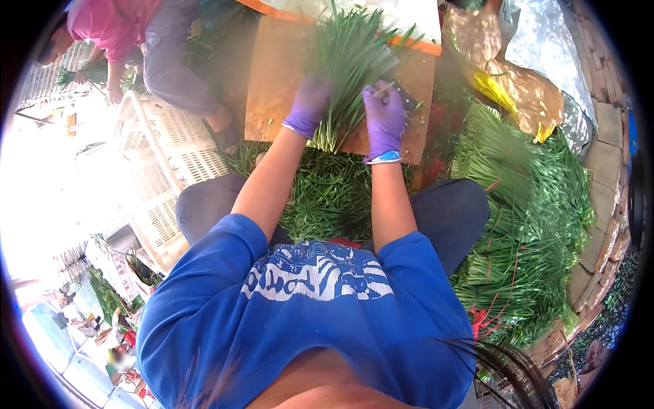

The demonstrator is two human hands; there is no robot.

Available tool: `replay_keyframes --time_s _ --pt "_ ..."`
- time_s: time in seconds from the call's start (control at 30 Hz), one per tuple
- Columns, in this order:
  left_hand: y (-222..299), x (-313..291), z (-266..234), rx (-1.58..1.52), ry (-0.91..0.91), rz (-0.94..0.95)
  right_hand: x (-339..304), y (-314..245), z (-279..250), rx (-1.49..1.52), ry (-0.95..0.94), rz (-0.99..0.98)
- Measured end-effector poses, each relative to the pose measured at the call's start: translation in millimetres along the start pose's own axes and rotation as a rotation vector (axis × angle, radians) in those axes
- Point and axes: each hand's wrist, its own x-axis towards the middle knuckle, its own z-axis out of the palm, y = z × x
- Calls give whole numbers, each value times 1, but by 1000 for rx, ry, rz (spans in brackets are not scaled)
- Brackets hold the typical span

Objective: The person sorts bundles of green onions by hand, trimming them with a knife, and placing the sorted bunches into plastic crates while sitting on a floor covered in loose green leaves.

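My left hand [310,105], in a purple glove, is closed around the left side of a bunch of garlic chives [344,51]. The white stem ends of the bunch point toward me and the green leaves fan out away from me. My right hand [385,121], gloved the same way, is curled in a fist just right of the bunch. It grips what looks like a knife [408,99], whose dark flat blade shows partly beside the fingers. Under both hands lies a brown wooden board [272,75], with a few small green scraps on it.
Loose green leaves [323,194] cover the ground between my knees. At my right lies a large pile of tied garlic chives [521,225], with red ties [484,320] beside it. A pale plastic crate [160,174] stands left; beyond it, a person in pink [112,27] bends down.
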Motion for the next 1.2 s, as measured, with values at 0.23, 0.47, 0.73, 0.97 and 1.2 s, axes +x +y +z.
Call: replay_keyframes --time_s 0.23,0.47,0.73,0.97,1.2 --pt "-4 -7 7 110 30 60 -15 36 35 -200 -187 52" --pt "-1 -8 5 -20 95 -48 -19 53 47 -316 -59 -47" --pt "12 -28 12 -309 52 -70 11 26 57 -408 -91 216" --pt "47 -60 4 -894 46 -128 0 24 64 -718 -95 170" --pt "37 -110 -12 -855 -380 -402 1 27 63 -820 -117 68"
